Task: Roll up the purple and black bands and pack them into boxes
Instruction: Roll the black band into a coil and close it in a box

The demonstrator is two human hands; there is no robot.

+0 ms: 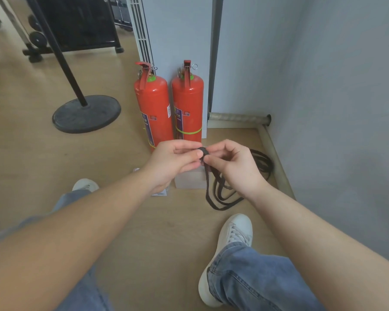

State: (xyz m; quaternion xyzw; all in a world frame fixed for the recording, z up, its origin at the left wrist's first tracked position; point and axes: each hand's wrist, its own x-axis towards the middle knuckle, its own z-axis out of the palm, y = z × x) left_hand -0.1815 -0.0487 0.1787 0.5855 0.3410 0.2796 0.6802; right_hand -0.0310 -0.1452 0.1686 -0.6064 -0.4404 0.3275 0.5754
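Note:
A black band (219, 194) hangs from between my hands and trails in loops over the wooden floor toward the wall. Its upper end is wound into a small tight roll (204, 151). My left hand (173, 160) pinches that roll from the left with thumb and fingers. My right hand (231, 164) pinches it from the right, fingers curled. Under my hands a clear plastic box (190, 180) stands on the floor, partly hidden. No purple band shows.
Two red fire extinguishers (153, 111) stand just behind my hands against a white panel. A round black stand base (87, 113) lies to the left. The grey wall and its skirting pipe (276, 160) close off the right. My white shoes (229, 243) rest on the floor.

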